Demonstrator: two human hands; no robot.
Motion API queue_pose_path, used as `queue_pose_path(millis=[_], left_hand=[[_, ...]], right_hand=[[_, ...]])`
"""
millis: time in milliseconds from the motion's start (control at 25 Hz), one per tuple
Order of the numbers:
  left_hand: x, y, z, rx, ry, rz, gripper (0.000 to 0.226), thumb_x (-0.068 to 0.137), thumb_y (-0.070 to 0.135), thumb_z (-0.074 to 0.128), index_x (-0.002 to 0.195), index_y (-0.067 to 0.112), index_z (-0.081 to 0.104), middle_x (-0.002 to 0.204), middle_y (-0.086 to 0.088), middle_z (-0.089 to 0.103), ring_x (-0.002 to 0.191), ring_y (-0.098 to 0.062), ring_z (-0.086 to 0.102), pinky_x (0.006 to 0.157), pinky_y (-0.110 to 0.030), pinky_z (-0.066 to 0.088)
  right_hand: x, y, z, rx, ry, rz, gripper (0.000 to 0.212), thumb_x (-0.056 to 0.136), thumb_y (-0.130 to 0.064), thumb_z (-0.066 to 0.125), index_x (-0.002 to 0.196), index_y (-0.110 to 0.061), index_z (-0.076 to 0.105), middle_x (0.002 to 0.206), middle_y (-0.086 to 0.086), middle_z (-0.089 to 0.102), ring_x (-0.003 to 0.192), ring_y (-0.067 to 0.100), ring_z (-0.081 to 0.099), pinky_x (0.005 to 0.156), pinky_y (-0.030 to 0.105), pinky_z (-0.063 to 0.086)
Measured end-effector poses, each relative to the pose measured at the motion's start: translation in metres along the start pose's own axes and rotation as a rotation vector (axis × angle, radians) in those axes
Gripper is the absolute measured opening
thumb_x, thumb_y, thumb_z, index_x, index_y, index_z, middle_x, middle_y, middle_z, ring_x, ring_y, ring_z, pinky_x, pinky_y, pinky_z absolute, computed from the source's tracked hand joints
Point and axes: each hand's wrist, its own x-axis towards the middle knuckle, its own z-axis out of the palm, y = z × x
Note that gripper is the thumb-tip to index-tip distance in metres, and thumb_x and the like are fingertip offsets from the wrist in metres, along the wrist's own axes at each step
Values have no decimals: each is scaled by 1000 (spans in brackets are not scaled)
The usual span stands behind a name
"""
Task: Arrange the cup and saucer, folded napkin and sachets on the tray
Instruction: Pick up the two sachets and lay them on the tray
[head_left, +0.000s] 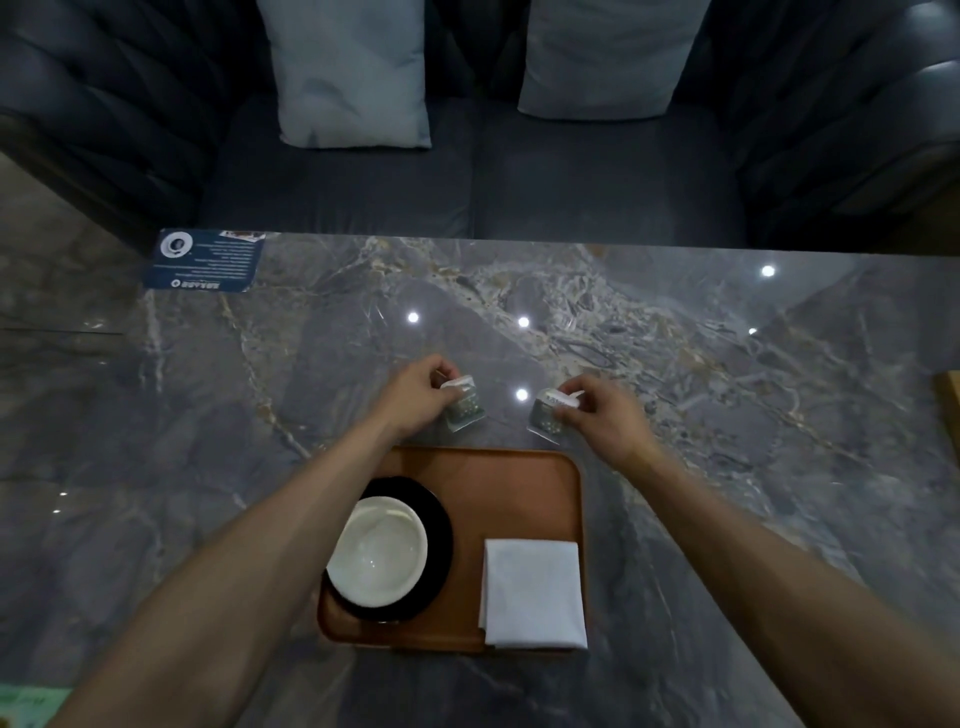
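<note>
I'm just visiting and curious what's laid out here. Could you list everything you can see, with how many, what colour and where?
tray: one, orange-brown, on the near middle of the table
saucer: one, black, left part of the tray
cup: one, white, on the saucer
napkin: one, white, folded, right part of the tray
sachets: two, pale with print, beyond the tray, one in each hand
table: one, grey marble
card: one, dark blue, far left corner of the table
sofa: one, dark, behind the table
cushions: two, pale grey, on the sofa
left hand: fingers pinch a sachet
right hand: fingers pinch the other sachet
</note>
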Motion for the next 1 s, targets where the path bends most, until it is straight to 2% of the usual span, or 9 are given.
queue_pose_path(millis=[160, 280, 360, 440, 560, 640, 720, 840, 1000], left_hand=[[-26, 9, 6, 52, -117, 14, 22, 82, 12, 71, 74, 27, 58, 82, -8, 68, 76, -21, 60, 75, -39, 51], [-45, 11, 13, 161, -238, 53, 17, 83, 16, 69, 77, 29, 59, 80, 2, 65, 77, -16, 61, 71, -33, 50], [-55, 13, 22, 246, -293, 63, 12, 83, 19, 68, 82, 28, 61, 80, 8, 64, 76, -13, 60, 66, -28, 47], [-62, 16, 31, 291, -310, 58, 9, 84, 20, 68, 85, 26, 62, 83, 8, 64, 79, -13, 60, 68, -29, 47], [-68, 21, 43, 342, -315, 38, 7, 85, 22, 65, 86, 27, 61, 89, 6, 65, 83, -14, 60, 74, -34, 50], [-70, 24, 50, 435, -303, 61, 6, 86, 24, 64, 87, 29, 59, 90, 5, 64, 87, -18, 60, 75, -35, 49], [-71, 26, 55, 560, -257, 112, 4, 87, 28, 61, 90, 28, 58, 96, 1, 67, 92, -22, 60, 76, -35, 47], [-73, 25, 63, 736, -171, 223, 13, 88, 30, 58, 98, 23, 59, 104, -5, 68, 98, -27, 59, 78, -37, 46], [-77, 20, 70, 847, -103, 292, 24, 91, 36, 54, 107, 18, 56, 111, -7, 65, 103, -28, 58, 77, -37, 45]], right_hand=[[-25, 9, 2, -69, -73, -32, 8, 87, -29, 70, 93, -32, 65, 76, -9, 62, 71, 9, 57, 59, 22, 38], [-44, 16, 11, -110, -141, -14, 10, 89, -28, 67, 98, -25, 67, 85, -3, 66, 81, 17, 62, 69, 31, 46], [-52, 20, 19, -161, -182, 22, 12, 90, -27, 65, 102, -25, 66, 93, 1, 69, 89, 21, 64, 75, 34, 49], [-57, 22, 26, -210, -197, 16, 15, 90, -28, 63, 105, -28, 65, 101, 1, 71, 95, 23, 65, 80, 35, 51], [-63, 26, 35, -319, -150, -28, 18, 92, -33, 59, 109, -31, 63, 108, 0, 71, 106, 24, 61, 84, 38, 49], [-66, 28, 39, -425, -84, -65, 19, 93, -35, 57, 111, -33, 61, 110, 0, 71, 113, 27, 54, 87, 41, 42], [-66, 28, 42, -506, -38, -114, 20, 93, -37, 56, 112, -32, 60, 112, -1, 71, 113, 27, 51, 86, 42, 38], [-65, 29, 44, -604, -8, -169, 25, 93, -40, 55, 116, -30, 59, 116, -3, 66, 112, 26, 50, 86, 42, 38], [-64, 31, 46, -634, -9, -184, 29, 94, -40, 54, 121, -29, 57, 119, -1, 60, 113, 25, 48, 88, 42, 38]])
